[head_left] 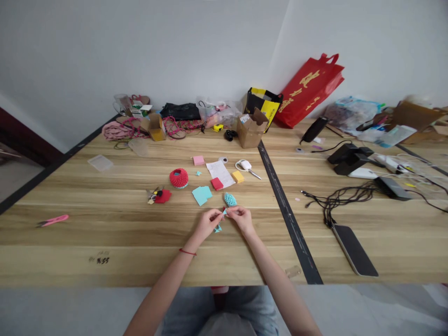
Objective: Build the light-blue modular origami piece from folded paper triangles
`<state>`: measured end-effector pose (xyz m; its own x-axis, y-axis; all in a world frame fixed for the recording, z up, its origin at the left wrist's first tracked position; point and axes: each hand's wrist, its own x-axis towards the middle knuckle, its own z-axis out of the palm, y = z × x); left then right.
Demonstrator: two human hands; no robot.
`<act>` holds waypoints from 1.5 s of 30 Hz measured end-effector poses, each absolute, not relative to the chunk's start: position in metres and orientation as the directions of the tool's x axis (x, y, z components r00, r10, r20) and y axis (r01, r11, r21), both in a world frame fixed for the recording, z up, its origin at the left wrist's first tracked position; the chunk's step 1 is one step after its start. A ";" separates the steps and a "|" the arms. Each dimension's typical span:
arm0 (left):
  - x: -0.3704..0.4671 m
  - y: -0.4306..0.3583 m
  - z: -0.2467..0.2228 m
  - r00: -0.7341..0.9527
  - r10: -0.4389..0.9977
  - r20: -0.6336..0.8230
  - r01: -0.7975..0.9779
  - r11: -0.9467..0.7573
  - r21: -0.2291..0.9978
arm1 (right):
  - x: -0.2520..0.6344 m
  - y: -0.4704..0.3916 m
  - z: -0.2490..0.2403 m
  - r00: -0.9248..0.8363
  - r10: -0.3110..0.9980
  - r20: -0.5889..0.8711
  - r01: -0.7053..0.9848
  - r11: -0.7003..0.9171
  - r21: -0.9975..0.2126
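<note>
Between the fingertips of my left hand [209,222] and my right hand [241,218] is a small folded piece of light blue paper [225,212]; both hands pinch it just above the table. Just beyond them lies a blue woven-looking paper piece [230,199], oval in shape. Several small folded blue bits [217,228] rest close to my left hand. Flat blue paper sheets [202,195] lie farther left, and behind them sits a round red folded-paper piece [178,178] with a hole in its top and a blue base.
A red paper stack [217,184], a yellow stack [238,176] and a pink stack [198,160] lie around a written sheet [220,173]. Scissors [255,173] point right. Pink-handled snips [53,220] lie far left. Black cables [346,196] and a power bank [355,250] are at right.
</note>
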<state>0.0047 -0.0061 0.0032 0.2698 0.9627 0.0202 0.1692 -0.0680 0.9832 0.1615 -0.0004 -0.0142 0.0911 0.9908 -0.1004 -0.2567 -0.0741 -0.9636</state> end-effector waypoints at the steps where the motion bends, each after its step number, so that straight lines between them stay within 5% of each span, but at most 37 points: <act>1: 0.005 -0.006 0.003 0.272 0.962 0.021 0.166 -0.068 0.984 | 0.161 -0.001 -0.014 0.090 0.992 -0.093 -0.249 -0.068 -0.966; 11: 0.004 -0.003 -0.003 0.260 0.966 0.004 0.116 -0.036 0.993 | 0.157 -0.005 -0.006 0.105 0.994 0.039 -0.155 0.055 -0.986; 34: 0.004 -0.012 0.011 0.193 0.947 0.256 0.384 -0.313 0.868 | 0.157 -0.006 0.000 -0.050 0.990 -0.129 -0.407 -0.138 -0.903; 45: 0.005 -0.011 0.008 0.208 0.963 0.173 0.294 -0.230 0.928 | 0.156 -0.008 -0.003 -0.024 0.996 -0.082 -0.328 -0.085 -0.941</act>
<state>0.0054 -0.0113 0.0081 0.2081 0.9627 0.1729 0.2943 -0.2302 0.9276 0.1557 -0.0077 -0.0027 -0.0237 0.9963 -0.0822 -0.3277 -0.0855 -0.9409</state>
